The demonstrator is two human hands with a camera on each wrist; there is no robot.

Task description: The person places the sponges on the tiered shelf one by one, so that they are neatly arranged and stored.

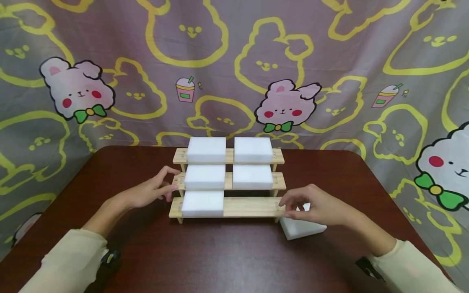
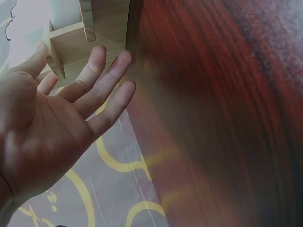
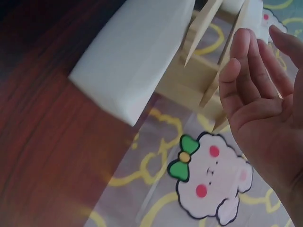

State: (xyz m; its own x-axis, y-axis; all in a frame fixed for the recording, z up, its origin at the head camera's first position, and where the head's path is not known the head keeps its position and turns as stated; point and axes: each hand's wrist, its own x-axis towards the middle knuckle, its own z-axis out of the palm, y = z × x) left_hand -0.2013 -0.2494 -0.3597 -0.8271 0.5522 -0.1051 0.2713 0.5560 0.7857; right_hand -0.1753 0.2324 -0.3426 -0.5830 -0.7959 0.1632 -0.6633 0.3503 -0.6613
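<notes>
A three-tier wooden display rack [image 1: 253, 206] stands on the table, bearing several white foam blocks [image 1: 253, 149]. At the left end of its middle tier is my left hand [image 1: 148, 191], thumb and index finger on the plank's end, the other fingers free. My right hand [image 1: 316, 205] is bent loosely by the right end of the bottom tier. Whether its fingertips touch the plank I cannot tell. Partly under that hand in the head view, another white block [image 1: 303, 228] lies beside the rack. The right wrist view shows the same white block [image 3: 135, 52] outside the fingers.
The dark reddish-brown table [image 1: 234, 256] reaches back to a patterned curtain [image 1: 234, 81]. On the bottom tier a white block [image 1: 202, 203] occupies the left half, with bare wood to its right. Dark devices show by both sleeves.
</notes>
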